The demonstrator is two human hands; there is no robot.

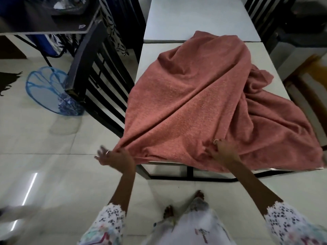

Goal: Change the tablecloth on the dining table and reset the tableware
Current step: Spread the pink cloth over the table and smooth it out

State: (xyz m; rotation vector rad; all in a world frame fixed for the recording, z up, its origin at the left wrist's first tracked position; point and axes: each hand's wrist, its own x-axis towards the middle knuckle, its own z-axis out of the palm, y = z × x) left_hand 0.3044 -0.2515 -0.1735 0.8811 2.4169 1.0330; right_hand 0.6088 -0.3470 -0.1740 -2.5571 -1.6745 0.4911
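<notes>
A dusty-pink tablecloth (194,96) lies rumpled over the near half of the white dining table (185,20), bunched toward the right side and hanging over the near edge. My left hand (115,158) pinches the cloth's near-left corner at the table's corner, with the other fingers spread out to the left. My right hand (223,151) lies on the cloth near the table's front edge, fingers spread and pressing into the fabric. No tableware is in sight.
A dark slatted chair (99,73) stands at the table's left side, another chair (256,13) at the far right. A blue mesh basket (51,91) lies on the tiled floor to the left. A dark side table (53,27) stands far left.
</notes>
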